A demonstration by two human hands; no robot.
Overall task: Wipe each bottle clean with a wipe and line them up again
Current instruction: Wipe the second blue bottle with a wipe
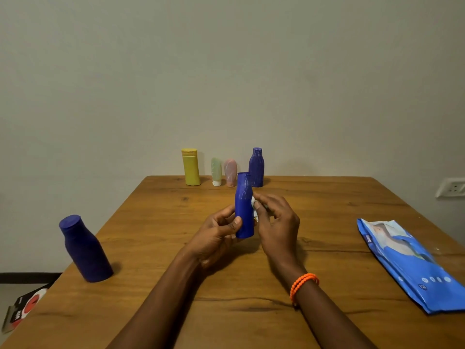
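The left hand [221,230] grips the upright blue bottle [244,207] low; the right hand [276,217] pinches a wipe [254,203] against its right side.

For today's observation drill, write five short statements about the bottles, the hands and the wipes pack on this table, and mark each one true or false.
1. The left hand holds a blue bottle upright. True.
2. The right hand presses a white wipe against that bottle. True.
3. The wipes pack lies at the table's left edge. False: it lies on the right.
4. Four containers stand along the far edge, the yellow bottle leftmost. True.
5. The dark blue bottle at near left lies on its side. False: it stands.
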